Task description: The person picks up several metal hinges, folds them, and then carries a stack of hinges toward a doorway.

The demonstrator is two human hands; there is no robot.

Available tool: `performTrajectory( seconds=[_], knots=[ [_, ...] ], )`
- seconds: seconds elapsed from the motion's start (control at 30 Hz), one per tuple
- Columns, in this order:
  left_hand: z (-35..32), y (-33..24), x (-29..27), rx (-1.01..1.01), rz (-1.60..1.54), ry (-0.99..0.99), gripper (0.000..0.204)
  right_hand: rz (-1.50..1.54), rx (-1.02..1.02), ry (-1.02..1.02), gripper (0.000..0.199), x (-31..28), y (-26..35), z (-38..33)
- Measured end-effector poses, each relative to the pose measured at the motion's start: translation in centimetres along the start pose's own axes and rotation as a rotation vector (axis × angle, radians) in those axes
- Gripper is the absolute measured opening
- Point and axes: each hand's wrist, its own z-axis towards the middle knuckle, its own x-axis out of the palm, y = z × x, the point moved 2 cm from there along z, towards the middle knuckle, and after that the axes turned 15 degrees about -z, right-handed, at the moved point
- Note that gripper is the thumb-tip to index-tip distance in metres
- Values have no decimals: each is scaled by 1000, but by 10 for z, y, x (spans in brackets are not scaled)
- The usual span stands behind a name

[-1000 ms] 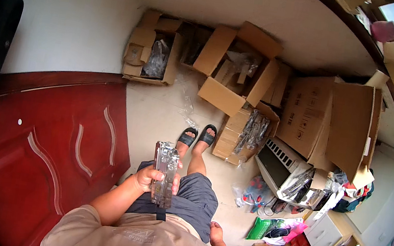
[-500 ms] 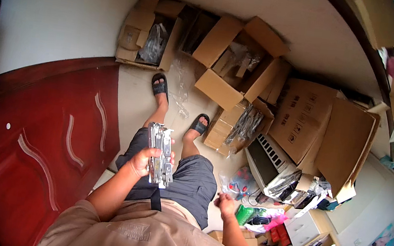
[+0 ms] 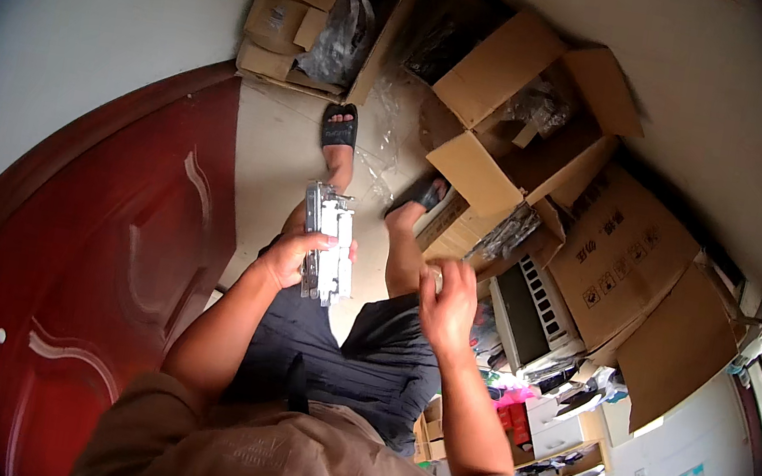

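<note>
My left hand (image 3: 292, 260) is wrapped round a stack of long silver metal fittings (image 3: 330, 243), held upright in front of my legs. Its thumb lies across the front of the stack, and other fingertips show at the far side. To the right, my right hand (image 3: 449, 308) is raised above my right knee, apart from the stack. Its fingers are curled in towards the thumb; whatever they hold, if anything, is too small or hidden to name. The fittings' exact kind cannot be made out.
Ahead stand open cardboard boxes: one (image 3: 275, 23) with clear plastic bags (image 3: 340, 42), another (image 3: 478, 169) with flaps spread. A large carton (image 3: 626, 263) leans on the right beside a white slotted appliance (image 3: 537, 304). A dark red door panel (image 3: 95, 266) fills the left. Loose plastic wrap (image 3: 381, 131) lies on the floor.
My right hand has risen from beside my right thigh to above the knee. My legs have shifted and the view has turned; the boxes look nearer. My left hand keeps its hold.
</note>
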Motion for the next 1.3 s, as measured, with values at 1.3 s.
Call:
performTrajectory(
  seconds=[1.3],
  knots=[
    [199,3,-43,88,-201,36,51,420,369,2,69,142,-237,380]
  ],
)
